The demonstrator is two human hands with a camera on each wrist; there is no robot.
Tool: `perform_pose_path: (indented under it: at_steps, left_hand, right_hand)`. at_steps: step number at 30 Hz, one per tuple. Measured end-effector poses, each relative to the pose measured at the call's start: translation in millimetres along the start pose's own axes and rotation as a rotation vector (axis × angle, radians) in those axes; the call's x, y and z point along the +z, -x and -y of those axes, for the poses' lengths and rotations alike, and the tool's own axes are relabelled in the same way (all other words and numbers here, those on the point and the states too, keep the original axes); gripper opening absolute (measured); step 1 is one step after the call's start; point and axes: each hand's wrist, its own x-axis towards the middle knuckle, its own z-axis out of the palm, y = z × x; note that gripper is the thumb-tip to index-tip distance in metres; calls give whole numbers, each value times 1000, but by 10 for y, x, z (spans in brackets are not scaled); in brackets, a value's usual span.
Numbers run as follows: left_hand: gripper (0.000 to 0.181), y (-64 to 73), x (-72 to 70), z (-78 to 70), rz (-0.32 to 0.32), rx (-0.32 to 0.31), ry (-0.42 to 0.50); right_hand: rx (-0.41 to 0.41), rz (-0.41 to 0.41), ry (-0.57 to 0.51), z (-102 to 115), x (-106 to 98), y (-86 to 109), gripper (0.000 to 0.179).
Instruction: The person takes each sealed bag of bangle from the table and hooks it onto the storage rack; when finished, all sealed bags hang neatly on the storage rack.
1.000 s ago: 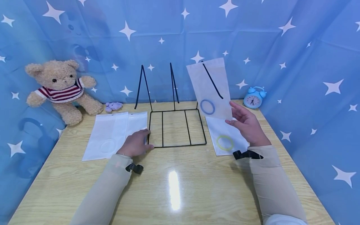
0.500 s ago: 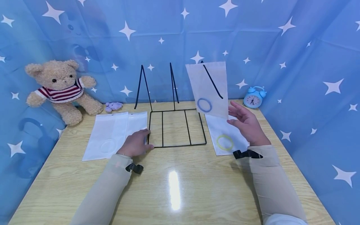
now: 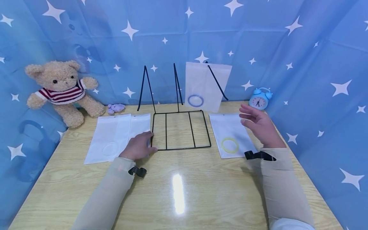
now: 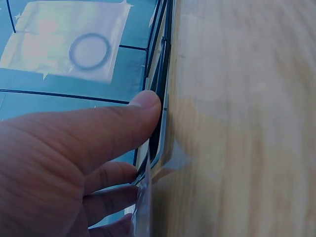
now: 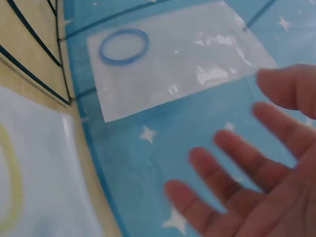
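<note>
A black wire display rack stands on the table, with three angled hooks rising at its back. From its right hook hangs a white plastic pouch with a blue ring showing inside. My left hand grips the rack's front left corner, thumb along the front wire, seen close in the left wrist view; the wire behind the fingers is partly hidden. Away from the hung pouch, my right hand is in the air with fingers spread and nothing in it. Below it lies another white pouch with a yellow ring.
White pouches lie overlapping on the table at the left, one with a pale ring. A teddy bear and a small purple toy are at the back left. A blue alarm clock stands at the back right.
My right hand has let go of the blue-ring pouch and drawn back to the right. The pouch has swung left and down, now hanging from the hook. My left hand has stayed put.
</note>
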Motion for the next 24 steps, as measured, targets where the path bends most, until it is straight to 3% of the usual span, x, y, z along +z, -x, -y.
perform_pose_path:
  at_steps: [9, 16, 24]
  left_hand:
    - [78, -8, -7, 0, 5, -3, -1]
    - [78, -8, -13, -9, 3, -7, -4]
    - [78, -10, -14, -8, 6, -5, -8]
  right_hand:
    - [122, 191, 276, -157, -379, 46, 63]
    - [224, 292, 351, -299, -448, 17, 68]
    - [316, 351, 363, -496, -418, -36, 71]
